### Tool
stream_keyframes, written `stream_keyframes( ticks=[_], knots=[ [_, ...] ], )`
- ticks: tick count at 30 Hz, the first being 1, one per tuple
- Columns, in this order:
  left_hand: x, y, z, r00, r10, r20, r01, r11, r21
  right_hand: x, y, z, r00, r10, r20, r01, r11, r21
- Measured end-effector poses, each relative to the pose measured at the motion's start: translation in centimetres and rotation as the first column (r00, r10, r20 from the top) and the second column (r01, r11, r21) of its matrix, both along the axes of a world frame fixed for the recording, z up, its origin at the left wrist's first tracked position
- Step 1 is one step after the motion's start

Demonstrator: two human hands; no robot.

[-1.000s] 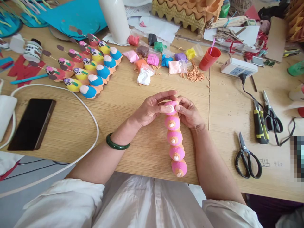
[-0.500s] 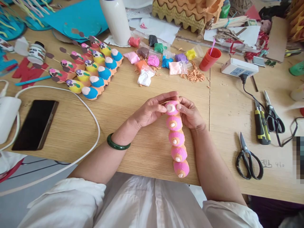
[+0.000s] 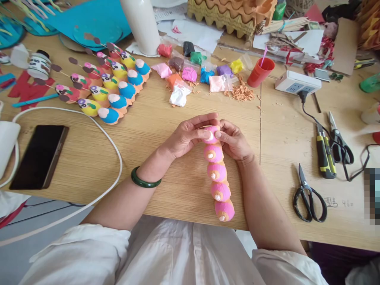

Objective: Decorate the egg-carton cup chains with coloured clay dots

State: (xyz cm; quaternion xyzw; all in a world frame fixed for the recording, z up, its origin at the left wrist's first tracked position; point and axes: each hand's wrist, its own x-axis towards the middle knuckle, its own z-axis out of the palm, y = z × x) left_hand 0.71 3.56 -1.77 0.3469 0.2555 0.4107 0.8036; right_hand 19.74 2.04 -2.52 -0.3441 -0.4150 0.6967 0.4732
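A pink and orange caterpillar figure [image 3: 217,174], made of several rounded segments in a row, lies on the wooden table [image 3: 184,99] in front of me. My left hand [image 3: 187,136] and my right hand [image 3: 234,139] both close round its far end segment. Both thumbs press on a white clay patch [image 3: 211,135] on top of that segment. A green bangle [image 3: 145,181] sits on my left wrist.
Finished blue, yellow and pink caterpillars [image 3: 109,83] lie at the left back. Small clay packets [image 3: 192,71] and a red cup [image 3: 260,72] stand behind my hands. A phone [image 3: 40,156], a white cable [image 3: 115,146], scissors [image 3: 308,196], a cutter [image 3: 325,152] and a power strip [image 3: 297,82] lie around.
My thumbs have closed in over the white patch, covering more of it. The caterpillar and my hands stay in the same place.
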Motion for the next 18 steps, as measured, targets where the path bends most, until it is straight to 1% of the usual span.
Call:
stream_keyframes(
  ticks=[4,6,9,12,16,18],
  knots=[
    [0.09,0.21,-0.27,0.998,-0.040,0.052,0.043,0.998,-0.051,-0.24,-0.01,-0.48,0.998,0.014,0.066,-0.017,0.999,0.051],
    [0.12,0.29,-0.32,0.996,-0.055,0.068,0.058,0.997,-0.049,-0.31,-0.05,-0.58,0.998,0.014,0.066,-0.017,0.999,0.044],
    [0.04,0.33,-0.23,0.995,-0.043,0.087,0.046,0.998,-0.035,-0.22,-0.08,-0.61,0.999,-0.011,0.032,0.010,1.000,0.018],
    [-0.07,0.21,-0.05,0.994,-0.055,0.090,0.055,0.998,0.012,-0.06,-0.06,-0.64,1.000,-0.020,0.015,0.020,1.000,0.015],
    [0.05,-0.07,0.03,0.999,-0.042,0.031,0.038,0.992,0.119,-0.05,-0.07,-0.69,1.000,-0.005,0.003,0.005,0.999,0.032],
    [0.19,-0.16,-0.04,0.999,-0.031,0.028,0.027,0.990,0.135,-0.11,-0.09,-0.71,1.000,-0.003,0.004,0.003,0.999,0.038]
  ],
)
